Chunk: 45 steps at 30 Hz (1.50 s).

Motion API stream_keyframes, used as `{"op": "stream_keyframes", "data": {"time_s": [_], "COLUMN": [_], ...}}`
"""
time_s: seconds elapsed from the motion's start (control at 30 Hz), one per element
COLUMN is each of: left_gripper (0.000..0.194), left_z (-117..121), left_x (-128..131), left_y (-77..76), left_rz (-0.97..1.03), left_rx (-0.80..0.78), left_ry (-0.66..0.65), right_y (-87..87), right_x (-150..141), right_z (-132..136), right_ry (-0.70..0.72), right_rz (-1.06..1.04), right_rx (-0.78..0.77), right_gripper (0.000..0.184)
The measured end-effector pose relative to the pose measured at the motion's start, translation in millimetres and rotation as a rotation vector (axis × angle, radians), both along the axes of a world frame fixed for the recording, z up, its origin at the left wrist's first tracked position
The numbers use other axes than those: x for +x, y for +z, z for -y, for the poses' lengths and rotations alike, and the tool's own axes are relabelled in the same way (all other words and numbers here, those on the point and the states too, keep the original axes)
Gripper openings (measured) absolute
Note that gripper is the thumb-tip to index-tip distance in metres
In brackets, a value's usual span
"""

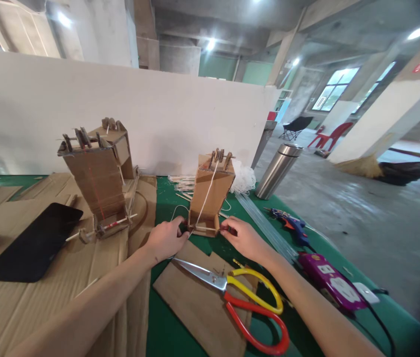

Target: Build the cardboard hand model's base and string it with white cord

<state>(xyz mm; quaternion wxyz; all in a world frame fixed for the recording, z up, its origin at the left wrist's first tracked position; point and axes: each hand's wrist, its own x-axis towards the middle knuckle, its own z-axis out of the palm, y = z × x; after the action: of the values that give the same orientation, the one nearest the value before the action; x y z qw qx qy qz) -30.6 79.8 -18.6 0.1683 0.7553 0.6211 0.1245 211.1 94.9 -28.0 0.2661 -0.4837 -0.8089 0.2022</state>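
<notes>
The small model point(215, 191) stands on the green table point(163, 201), the clock's centre here. At seven o'clock, the left hand point(167, 239) has its fingers curled in at the model's lower corner; what they grip I cannot tell. At five o'clock, the right hand point(244, 237) has thumb and fingertips nearly meeting by the end of the stick point(207, 228) across the base; whether they hold it I cannot tell. A string point(207, 198) runs from the top at twelve down to the base. Scissors point(221, 281) lie at six on a card point(187, 302); the bigger model point(100, 183) is at nine.
</notes>
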Motion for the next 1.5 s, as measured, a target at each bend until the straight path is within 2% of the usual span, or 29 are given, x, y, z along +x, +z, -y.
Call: {"op": "stream_keyframes", "data": {"time_s": [0.37, 0.5, 0.63, 0.77, 1.03, 1.23, 1.33, 1.5], "left_gripper": [0.048, 0.05, 0.058, 0.062, 0.058, 0.04, 0.038, 0.035], "left_z": [4, 9, 13, 14, 17, 23, 26, 32], "left_x": [2, 3, 4, 4, 6, 8, 11, 16], "left_y": [3.0, 7.7, 8.7, 6.9, 7.7, 10.1, 12.0, 12.4], "left_rz": [0.113, 0.319, 0.464, 0.517, 0.454, 0.284, 0.217, 0.189], "left_rx": [0.047, 0.083, 0.021, -0.025, 0.036, 0.316, 0.414, 0.415], "left_ry": [-0.008, -0.139, -0.312, -0.344, -0.424, -0.561, -0.632, -0.7], "right_y": [0.0, 1.8, 3.4, 4.4, 5.2, 4.9, 3.7, 1.9], "right_x": [0, -1, -1, -2, -2, -2, -1, -1], "right_z": [0, 1, 2, 3, 2, 1, 1, 2], "right_ry": [0.007, 0.018, 0.027, 0.03, 0.034, 0.023, 0.036, 0.034], "right_rz": [-0.021, 0.0, 0.026, 0.009, -0.001, 0.003, -0.015, -0.029], "right_rx": [-0.061, -0.047, -0.021, -0.043, -0.083, -0.093, -0.086, -0.064], "right_gripper": [0.013, 0.017, 0.021, 0.019, 0.018, 0.018, 0.017, 0.016]}}
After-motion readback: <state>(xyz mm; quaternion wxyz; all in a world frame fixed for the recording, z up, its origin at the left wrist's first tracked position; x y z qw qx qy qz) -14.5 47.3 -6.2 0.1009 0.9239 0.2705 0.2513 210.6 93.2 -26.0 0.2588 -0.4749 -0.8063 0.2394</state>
